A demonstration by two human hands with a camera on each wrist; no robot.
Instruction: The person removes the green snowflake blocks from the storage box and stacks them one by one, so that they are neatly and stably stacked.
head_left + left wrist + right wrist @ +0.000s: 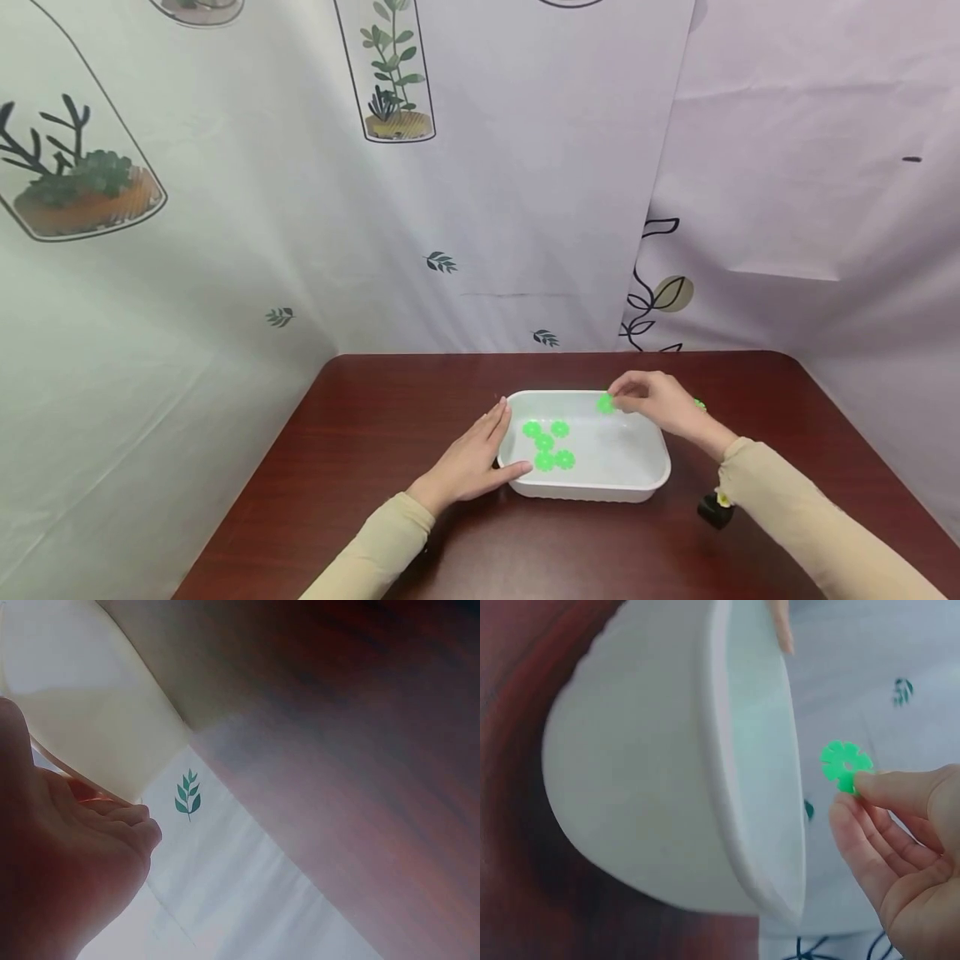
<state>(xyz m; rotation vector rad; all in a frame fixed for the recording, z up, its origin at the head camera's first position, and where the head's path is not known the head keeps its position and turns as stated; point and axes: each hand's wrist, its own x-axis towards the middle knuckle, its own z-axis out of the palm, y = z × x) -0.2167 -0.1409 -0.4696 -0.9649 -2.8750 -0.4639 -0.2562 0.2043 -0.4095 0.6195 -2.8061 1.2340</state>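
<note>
A white rectangular tray (592, 492) sits on the table, with several flat green snowflake discs (544, 442) lying in its left half. Between thumb and fingertips, my right hand (660, 403) pinches one more green disc (846, 763), held above the tray's far right part. The right wrist view shows that disc's notched edge and central hole, and the tray's outer wall (645, 750) beside it. My left hand (474, 457) rests against the tray's left end with its fingers extended. In the left wrist view that hand (82, 847) touches the pale tray wall (90, 712).
Past my right wrist, a bit of green (700, 404) shows, mostly hidden. A small dark object (715, 511) with a yellow-and-white flower stands by the right sleeve. The dark red wooden table (360, 433) meets printed cloth hangings (487, 208) at the back and sides.
</note>
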